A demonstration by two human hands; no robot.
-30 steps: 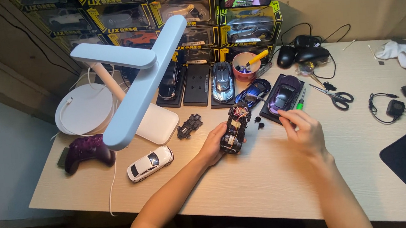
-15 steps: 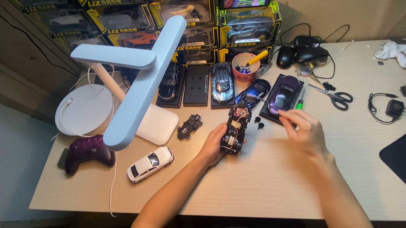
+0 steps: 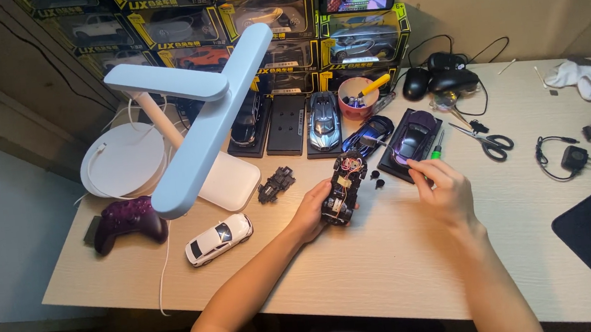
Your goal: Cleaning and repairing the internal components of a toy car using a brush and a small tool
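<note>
My left hand [image 3: 311,211] grips an opened model car chassis [image 3: 343,185] with bare wiring and parts showing, held on the desk. My right hand [image 3: 444,190] rests just right of it, fingers pinched near the edge of the black stand [image 3: 404,169] that carries a purple model car [image 3: 413,136]. I cannot tell whether those fingers hold a tiny part. A green-handled screwdriver [image 3: 437,151] lies beside that stand. Two small black wheels [image 3: 375,178] sit between the chassis and the stand.
A white desk lamp [image 3: 196,125] stands at left. Near it lie a white model car [image 3: 218,238], a purple game controller [image 3: 126,220] and a black car part [image 3: 276,184]. Scissors [image 3: 487,140], a cup of tools [image 3: 358,97], computer mice [image 3: 441,79] and boxed cars sit behind.
</note>
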